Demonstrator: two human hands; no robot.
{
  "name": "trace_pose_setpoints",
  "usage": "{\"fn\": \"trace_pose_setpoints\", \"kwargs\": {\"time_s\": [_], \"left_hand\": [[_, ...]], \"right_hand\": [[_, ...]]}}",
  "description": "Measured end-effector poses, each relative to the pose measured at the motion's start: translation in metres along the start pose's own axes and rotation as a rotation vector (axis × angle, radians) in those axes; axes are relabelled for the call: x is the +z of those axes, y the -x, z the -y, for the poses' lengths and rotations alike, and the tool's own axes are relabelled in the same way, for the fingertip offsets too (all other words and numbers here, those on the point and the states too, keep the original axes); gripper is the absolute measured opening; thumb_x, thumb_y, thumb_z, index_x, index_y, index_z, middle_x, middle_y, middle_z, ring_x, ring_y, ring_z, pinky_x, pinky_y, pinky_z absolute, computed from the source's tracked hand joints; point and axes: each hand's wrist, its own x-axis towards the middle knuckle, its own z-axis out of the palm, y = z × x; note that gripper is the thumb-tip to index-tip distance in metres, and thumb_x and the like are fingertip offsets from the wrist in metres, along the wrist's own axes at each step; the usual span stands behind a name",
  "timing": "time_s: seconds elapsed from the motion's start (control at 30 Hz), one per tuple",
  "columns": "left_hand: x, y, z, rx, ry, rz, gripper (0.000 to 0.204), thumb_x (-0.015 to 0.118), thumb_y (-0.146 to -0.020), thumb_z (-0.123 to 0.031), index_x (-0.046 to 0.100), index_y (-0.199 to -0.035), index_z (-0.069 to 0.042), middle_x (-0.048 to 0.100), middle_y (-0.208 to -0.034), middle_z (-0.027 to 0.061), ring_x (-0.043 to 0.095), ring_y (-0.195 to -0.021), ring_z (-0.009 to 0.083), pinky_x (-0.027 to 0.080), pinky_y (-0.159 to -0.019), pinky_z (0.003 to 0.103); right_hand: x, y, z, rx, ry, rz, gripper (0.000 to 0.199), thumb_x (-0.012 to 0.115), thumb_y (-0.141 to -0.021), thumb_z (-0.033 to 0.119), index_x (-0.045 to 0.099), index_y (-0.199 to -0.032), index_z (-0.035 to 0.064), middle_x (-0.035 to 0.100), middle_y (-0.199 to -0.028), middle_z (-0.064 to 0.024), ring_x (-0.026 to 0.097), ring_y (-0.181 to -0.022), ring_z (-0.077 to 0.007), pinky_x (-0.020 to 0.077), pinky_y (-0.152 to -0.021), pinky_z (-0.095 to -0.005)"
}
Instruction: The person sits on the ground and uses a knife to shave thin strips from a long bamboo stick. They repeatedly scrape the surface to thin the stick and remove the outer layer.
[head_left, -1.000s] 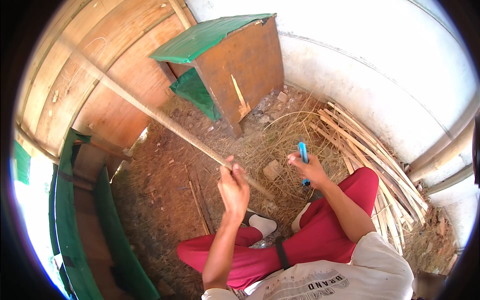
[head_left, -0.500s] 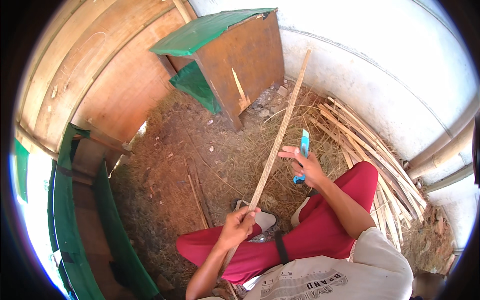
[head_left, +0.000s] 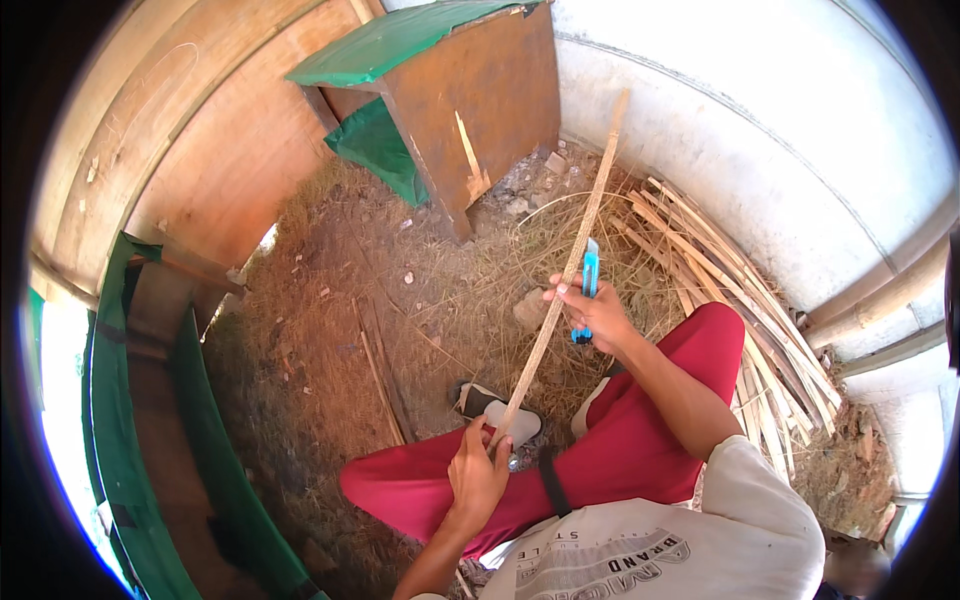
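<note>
A person in red trousers [head_left: 640, 450] is sitting on a dirt floor [head_left: 330, 330] strewn with dry straw, between a white wall [head_left: 760, 130] and a brown wooden box with a green lid [head_left: 460, 90]. A pile of split cane strips [head_left: 740, 300] is lying just beside the right leg. A long, thin, pale cane stick [head_left: 570, 250] is slanting up from the lap toward the wall, straight and unsplit as far as can be seen. The left hand [head_left: 478, 472] is closing its grip around the stick's lower end, while the right hand [head_left: 598, 318] is clasping a blue utility knife [head_left: 586, 290] against the stick's middle. This looks like the start of trimming or splitting; the next move is likely calling for a steady stick and a blade pushed away from the body.
</note>
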Motion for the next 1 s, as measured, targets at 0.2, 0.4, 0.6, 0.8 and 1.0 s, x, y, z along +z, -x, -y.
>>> {"fn": "trace_pose_setpoints", "kwargs": {"time_s": [0.2,0.4,0.6,0.8,1.0], "left_hand": [[0.006,0.011,0.013,0.156,-0.014,-0.157,0.029,0.070,-0.092,-0.015,0.060,-0.113,0.001,0.066,-0.098,0.0212,0.068,-0.084,0.0413,0.055,-0.068,0.047],[0.010,0.013,0.014,0.242,-0.035,-0.247,0.026,0.069,-0.092,-0.014,0.061,-0.110,0.002,0.066,-0.098,0.0203,0.068,-0.081,0.0410,0.056,-0.067,0.045],[0.013,0.012,0.017,0.185,-0.056,-0.230,0.017,0.066,-0.095,-0.012,0.065,-0.102,0.003,0.066,-0.085,0.0153,0.068,-0.071,0.0348,0.053,-0.057,0.042],[0.014,0.006,0.036,-0.325,0.731,0.154,0.021,0.057,-0.102,-0.015,0.066,-0.100,0.004,0.056,-0.068,0.0017,0.048,-0.052,0.0089,0.037,-0.046,0.025],[-0.004,-0.001,0.015,-0.639,1.048,0.291,0.025,0.054,-0.104,-0.018,0.066,-0.103,0.003,0.050,-0.066,-0.0016,0.037,-0.048,0.0047,0.029,-0.044,0.021]], "right_hand": [[-0.001,-0.003,0.004,-0.001,0.008,-0.010,0.025,0.065,-0.098,0.015,0.062,-0.119,0.0027,0.074,-0.099,-0.0090,0.040,-0.048,-0.0021,0.0344,-0.045,-0.0211],[-0.003,-0.006,0.002,-0.009,0.017,-0.006,0.023,0.065,-0.098,0.015,0.063,-0.118,0.0032,0.073,-0.100,-0.0101,0.039,-0.048,-0.0019,0.0344,-0.045,-0.0208],[-0.006,-0.005,0.000,-0.021,0.086,-0.015,0.035,0.071,-0.094,0.019,0.063,-0.121,-0.0007,0.072,-0.093,-0.0064,0.044,-0.051,-0.0041,0.0357,-0.046,-0.0229],[-0.015,-0.007,-0.005,-0.178,0.500,0.016,0.047,0.070,-0.095,0.027,0.060,-0.129,-0.0041,0.068,-0.086,-0.0049,0.055,-0.060,-0.0093,0.0441,-0.056,-0.0277],[-0.010,0.009,-0.006,-0.517,0.968,0.094,0.034,0.060,-0.100,0.026,0.065,-0.120,-0.0013,0.067,-0.083,-0.0147,0.064,-0.070,-0.0286,0.0505,-0.067,-0.0399]]}}
